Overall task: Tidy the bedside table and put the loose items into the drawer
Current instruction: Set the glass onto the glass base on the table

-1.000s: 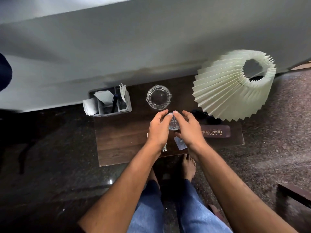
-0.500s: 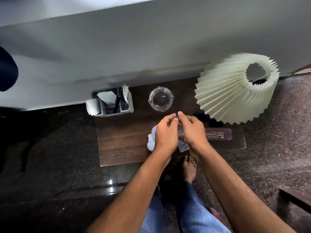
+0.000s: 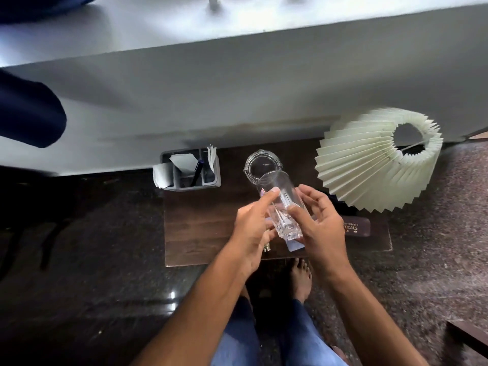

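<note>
Lighting: dim room, light falling from above onto the pale wall [image 3: 237, 83]. Floor [image 3: 79, 299] dark, one small glare spot on it. Lampshade [image 3: 369, 165] unlit. Sharpness: centre fair, upper left corner blurred. Distortion: wide-angle bending toward the edges.

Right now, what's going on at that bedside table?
A person is holding a clear drinking glass tilted above the wooden bedside table, gripped between the left hand and the right hand. On the table sit a glass ashtray, a grey organiser with papers and a pen, a pleated lamp and a brown glasses case. No open drawer is in view.
</note>
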